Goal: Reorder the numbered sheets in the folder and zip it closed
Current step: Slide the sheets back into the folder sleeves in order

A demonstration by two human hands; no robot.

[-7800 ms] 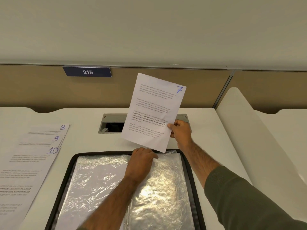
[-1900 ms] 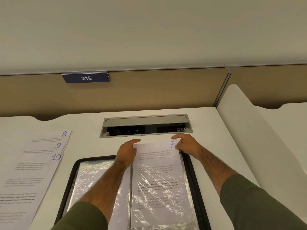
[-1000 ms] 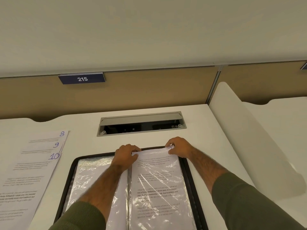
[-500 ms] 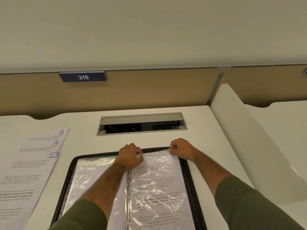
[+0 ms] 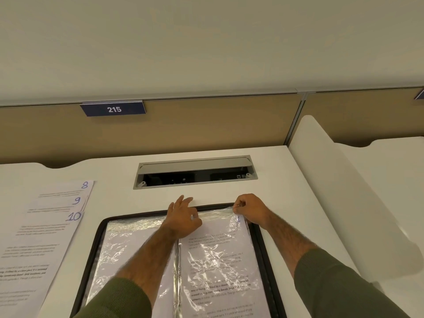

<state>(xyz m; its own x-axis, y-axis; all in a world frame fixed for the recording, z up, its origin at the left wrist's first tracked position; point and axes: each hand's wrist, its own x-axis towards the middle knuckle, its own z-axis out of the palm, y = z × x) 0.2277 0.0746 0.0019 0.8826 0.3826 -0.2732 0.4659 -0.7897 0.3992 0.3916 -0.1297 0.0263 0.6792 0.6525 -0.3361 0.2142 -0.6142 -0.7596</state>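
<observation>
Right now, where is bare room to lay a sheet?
Bare desk: right of the folder up to the divider, and left of the cable hatch. Crowded: numbered sheets at left; left hand and right hand at folder's top.

White "215" stands on the dark blue rectangular plaque (image 5: 112, 109) on the tan partition panel (image 5: 206, 127), and blue handwritten "8", "9" and "10" mark the top right corners of three overlapping white printed paper sheets (image 5: 39, 244).

— Where's the folder (image 5: 137, 215)?
— Lower centre of the frame, open on the desk (image 5: 110, 173), loose sheets (image 5: 39, 244) to its left.
— And above it?
— The cable box (image 5: 195, 172) sunk in the desk, the number plate (image 5: 113, 109) upper left.
</observation>
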